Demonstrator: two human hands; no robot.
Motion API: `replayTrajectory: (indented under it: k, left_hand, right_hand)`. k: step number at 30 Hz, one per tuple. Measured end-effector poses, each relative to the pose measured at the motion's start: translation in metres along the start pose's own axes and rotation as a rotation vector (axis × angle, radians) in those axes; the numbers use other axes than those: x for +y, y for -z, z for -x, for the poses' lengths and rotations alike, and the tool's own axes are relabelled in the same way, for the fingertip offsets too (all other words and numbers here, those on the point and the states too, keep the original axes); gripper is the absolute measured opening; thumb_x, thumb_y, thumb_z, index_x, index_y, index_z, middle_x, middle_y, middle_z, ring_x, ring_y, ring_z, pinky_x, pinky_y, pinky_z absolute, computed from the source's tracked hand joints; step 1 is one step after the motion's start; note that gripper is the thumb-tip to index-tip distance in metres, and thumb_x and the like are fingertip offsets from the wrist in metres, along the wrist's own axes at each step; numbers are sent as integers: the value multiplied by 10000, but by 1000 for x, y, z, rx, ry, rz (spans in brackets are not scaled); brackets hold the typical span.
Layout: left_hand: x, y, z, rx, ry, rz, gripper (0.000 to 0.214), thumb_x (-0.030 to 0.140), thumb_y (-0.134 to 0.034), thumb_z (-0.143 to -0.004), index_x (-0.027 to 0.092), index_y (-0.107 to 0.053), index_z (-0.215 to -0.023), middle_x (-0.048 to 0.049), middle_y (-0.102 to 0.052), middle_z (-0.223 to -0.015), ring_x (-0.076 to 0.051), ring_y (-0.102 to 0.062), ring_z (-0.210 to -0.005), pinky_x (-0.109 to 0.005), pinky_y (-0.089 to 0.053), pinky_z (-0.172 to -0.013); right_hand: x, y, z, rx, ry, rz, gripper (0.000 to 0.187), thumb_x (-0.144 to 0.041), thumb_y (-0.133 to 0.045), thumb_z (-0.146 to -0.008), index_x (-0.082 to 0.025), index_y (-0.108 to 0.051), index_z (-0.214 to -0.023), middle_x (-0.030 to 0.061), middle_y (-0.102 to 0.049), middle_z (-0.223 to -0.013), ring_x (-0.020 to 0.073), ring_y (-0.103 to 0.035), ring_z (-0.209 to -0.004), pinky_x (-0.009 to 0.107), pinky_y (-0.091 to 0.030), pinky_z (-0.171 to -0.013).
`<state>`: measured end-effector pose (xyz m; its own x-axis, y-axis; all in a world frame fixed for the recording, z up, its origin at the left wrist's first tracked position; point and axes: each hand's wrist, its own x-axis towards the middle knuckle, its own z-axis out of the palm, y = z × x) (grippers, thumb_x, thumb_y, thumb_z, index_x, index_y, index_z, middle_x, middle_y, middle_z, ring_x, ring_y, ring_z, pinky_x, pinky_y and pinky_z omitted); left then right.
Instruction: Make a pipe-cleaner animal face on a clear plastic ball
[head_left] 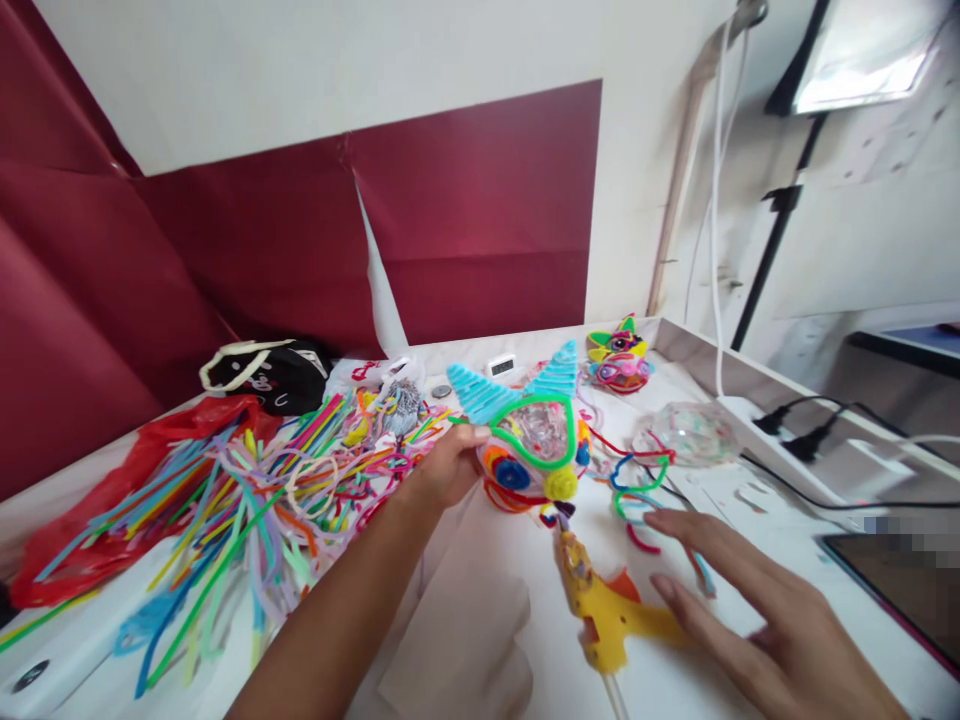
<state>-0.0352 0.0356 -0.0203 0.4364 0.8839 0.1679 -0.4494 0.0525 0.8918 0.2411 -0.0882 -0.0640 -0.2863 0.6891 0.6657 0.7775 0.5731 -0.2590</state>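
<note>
My left hand [454,462] grips the left side of an animal head made of pipe cleaners [536,440]. The head has blue striped ears, a green outline on the forehead, blue-and-orange eyes and a yellow nose. Just below it lies a yellow hot glue gun [611,615], its nozzle pointing up at the head's lower edge and a glue stick showing at its back end. To the right, my right hand [772,610] is open, fingers apart, with its fingertips near the glue gun's handle and some loose bent pipe cleaners [637,490].
A large heap of coloured pipe cleaners [255,530] with a red plastic bag [97,530] covers the left side. Behind stand a black pouch [289,375], a small digital clock [501,367] and another pipe-cleaner head [621,358]. Black plugs [799,440] and a dark-screened device [900,590] lie at right.
</note>
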Motion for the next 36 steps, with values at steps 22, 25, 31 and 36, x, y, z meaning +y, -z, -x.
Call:
replayTrajectory:
  k: [22, 25, 31, 36]
  left_hand:
    - [-3, -25, 10, -88, -140, -82, 439, 280, -663, -681, 164, -662, -1104, -68, -740, -978, -308, -627, -1097, -411, -488, -935]
    - [-3, -26, 11, -62, -116, -40, 453, 289, -644, -688, 159, -662, -1121, -74, -736, -1016, -310, -642, -1072, -417, -497, -926]
    - [1, -27, 11, 24, -44, 24, 375, 311, -619, -663, 123, -705, -976, -92, -748, -959, -324, -679, -972, -423, -526, -868]
    - [2, -27, 8, 82, -52, 36, 346, 271, -596, -648, 138, -697, -951, -62, -754, -862, -305, -691, -943, -406, -533, -855]
  right_hand:
    - [-59, -20, -50, 155, -568, -664, 498, -452, -649, -831, -305, -476, -1275, 78, -569, -1281, 230, -641, -1030, 401, -557, -886]
    - [-58, -19, -47, 154, -545, -634, 498, -448, -637, -839, -315, -474, -1291, 66, -551, -1310, 218, -641, -1017, 379, -568, -864]
    - [-28, -5, -23, 138, -345, -368, 277, -375, -597, -877, -290, -607, -1139, 44, -626, -1207, 223, -594, -1123, 272, -574, -783]
    - [10, 8, 7, -123, -292, -256, 122, -308, -544, -904, -242, -632, -955, 31, -666, -853, 151, -649, -702, 179, -474, -419]
